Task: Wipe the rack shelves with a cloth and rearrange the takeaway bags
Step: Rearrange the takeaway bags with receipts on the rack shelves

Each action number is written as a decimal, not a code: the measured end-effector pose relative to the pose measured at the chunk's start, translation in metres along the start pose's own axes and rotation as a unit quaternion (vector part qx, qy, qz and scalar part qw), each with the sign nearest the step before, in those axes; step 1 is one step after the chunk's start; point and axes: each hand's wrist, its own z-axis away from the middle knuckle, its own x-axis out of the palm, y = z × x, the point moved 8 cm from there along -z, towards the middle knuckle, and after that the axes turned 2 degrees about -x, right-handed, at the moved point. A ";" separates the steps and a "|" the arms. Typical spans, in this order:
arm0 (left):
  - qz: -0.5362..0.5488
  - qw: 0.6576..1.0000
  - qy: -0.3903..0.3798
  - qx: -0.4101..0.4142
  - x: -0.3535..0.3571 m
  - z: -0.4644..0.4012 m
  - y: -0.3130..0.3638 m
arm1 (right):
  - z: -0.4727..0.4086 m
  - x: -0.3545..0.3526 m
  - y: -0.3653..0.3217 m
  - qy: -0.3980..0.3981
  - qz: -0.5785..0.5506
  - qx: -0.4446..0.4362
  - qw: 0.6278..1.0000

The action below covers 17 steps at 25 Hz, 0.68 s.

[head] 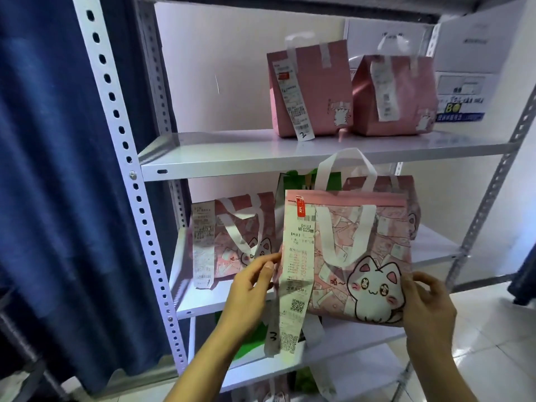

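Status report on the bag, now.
Left hand and right hand grip the cat bag by its lower corners, in front of the middle shelf. Nothing in the way.

A pink cat-print bag [356,256] is held before the white rack [162,239], pinched at its edges by the left hand [249,288] and right hand [426,303]; two pink paper bags [313,91] are seen on the upper shelf [220,152].

View count: you have one, the head camera; no second view shares the scene.
Position: on your head, close before the white rack [150,227].
Facing: forward, level with the upper shelf [232,158], lower shelves below.
Nearness: your hands at the bottom edge, near the lens.
Lens: wide-angle, uprights bowed.
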 end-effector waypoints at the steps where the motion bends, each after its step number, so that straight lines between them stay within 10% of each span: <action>1: 0.010 1.000 -0.010 0.004 0.005 0.001 0.007 | -0.001 -0.004 -0.004 0.006 -0.007 0.001 1.000; 17: 0.029 0.989 0.033 0.144 0.110 -0.054 0.201 | -0.148 -0.032 -0.156 -0.011 -0.105 -0.100 0.989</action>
